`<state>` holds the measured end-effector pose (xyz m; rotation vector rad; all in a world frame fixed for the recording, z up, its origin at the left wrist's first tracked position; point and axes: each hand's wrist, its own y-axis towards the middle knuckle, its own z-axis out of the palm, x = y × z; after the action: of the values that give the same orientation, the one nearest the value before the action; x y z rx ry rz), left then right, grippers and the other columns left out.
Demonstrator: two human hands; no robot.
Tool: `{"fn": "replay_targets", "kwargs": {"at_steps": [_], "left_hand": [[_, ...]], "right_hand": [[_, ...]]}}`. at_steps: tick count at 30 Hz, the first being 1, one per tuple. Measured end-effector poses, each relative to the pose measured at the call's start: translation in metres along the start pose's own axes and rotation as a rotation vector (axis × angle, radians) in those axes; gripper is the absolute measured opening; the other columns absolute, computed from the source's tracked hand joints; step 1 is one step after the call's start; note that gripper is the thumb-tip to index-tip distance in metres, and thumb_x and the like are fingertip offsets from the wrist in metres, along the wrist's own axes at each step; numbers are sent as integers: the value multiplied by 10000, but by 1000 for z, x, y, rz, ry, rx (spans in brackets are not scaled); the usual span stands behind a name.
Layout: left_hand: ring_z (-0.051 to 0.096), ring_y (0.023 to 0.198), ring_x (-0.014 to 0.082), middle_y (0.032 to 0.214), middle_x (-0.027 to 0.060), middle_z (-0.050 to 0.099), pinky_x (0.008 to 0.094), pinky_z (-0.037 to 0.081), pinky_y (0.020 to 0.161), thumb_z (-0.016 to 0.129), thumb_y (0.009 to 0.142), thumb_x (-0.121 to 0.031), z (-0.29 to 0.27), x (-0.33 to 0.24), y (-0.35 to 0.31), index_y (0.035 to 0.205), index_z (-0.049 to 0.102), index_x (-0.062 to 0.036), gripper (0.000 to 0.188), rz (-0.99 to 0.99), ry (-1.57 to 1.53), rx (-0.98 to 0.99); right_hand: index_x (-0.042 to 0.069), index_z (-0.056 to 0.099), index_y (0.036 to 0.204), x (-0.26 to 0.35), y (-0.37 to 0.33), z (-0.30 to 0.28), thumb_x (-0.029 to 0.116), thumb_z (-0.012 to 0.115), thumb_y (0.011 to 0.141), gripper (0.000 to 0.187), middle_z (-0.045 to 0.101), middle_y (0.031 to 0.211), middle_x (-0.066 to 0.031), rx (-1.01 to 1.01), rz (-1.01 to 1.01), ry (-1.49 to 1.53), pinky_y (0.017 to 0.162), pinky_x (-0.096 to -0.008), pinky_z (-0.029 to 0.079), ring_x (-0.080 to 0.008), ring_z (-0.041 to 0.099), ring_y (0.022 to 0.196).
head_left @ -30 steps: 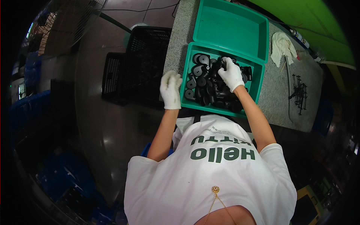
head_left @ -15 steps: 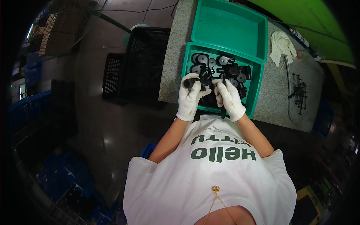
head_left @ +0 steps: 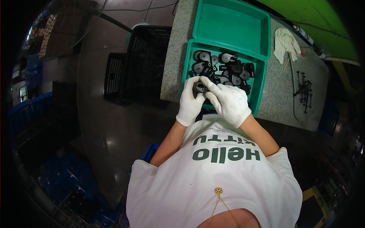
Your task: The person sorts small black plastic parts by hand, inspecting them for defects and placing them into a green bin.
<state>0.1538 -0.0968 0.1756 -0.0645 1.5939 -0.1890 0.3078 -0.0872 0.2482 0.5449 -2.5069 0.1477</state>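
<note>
Over the near left part of a green plastic bin (head_left: 259,87), both of my white-gloved hands meet at one small black plastic part (head_left: 200,87). Its round, hollow end faces up. My left hand (head_left: 190,103) is closed around the part from the left. From the right, my right hand (head_left: 230,102) reaches across, with its bent fingers on the part's rim; its palm side is hidden. Beyond the hands, several black castor-like parts with grey round discs (head_left: 236,68) lie heaped in the bin.
A second green bin (head_left: 232,22) stands behind the first on the speckled grey table (head_left: 175,57). To the right lie a white cloth (head_left: 286,43), a bent metal rod (head_left: 294,89) and a cluster of thin dark rods (head_left: 303,91). Black crates (head_left: 146,64) stand at left.
My right hand has moved left and up onto the black part in my left hand. The slim dark stick that showed at my right hand is out of sight. The part's hollow end now faces up.
</note>
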Motion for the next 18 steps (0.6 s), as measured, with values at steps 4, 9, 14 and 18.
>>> {"fn": "replay_targets", "kwargs": {"at_steps": [4,9,14,18], "left_hand": [[499,971,123,1089,50,477,268,442,860,540,842,-12,-4,-12,-7,1203,460,-21,370,-7,-217,84],[468,910,105,1029,38,469,237,425,810,588,909,-253,-7,-15,-9,1228,439,-11,427,4,-233,75],[469,913,109,1025,45,473,241,423,810,580,920,-296,-7,-10,-11,1212,448,-11,430,9,-245,62],[481,935,158,1043,82,478,275,415,840,577,904,-256,-9,-8,-11,1162,476,0,378,34,-115,19]], "right_hand": [[171,519,1291,-1,-2,1,260,543,901,401,547,651,-38,-51,10,41,548,-346,486,-215,599,596],[177,520,1292,6,-3,5,260,550,897,405,538,650,-40,-75,11,-16,537,-346,484,-213,593,585],[187,521,1291,9,-3,6,262,555,893,406,533,652,-43,-88,10,-67,532,-343,487,-210,595,585],[197,521,1294,10,-3,5,261,557,891,410,536,651,-41,-42,23,-60,525,-346,488,-212,595,576]]}}
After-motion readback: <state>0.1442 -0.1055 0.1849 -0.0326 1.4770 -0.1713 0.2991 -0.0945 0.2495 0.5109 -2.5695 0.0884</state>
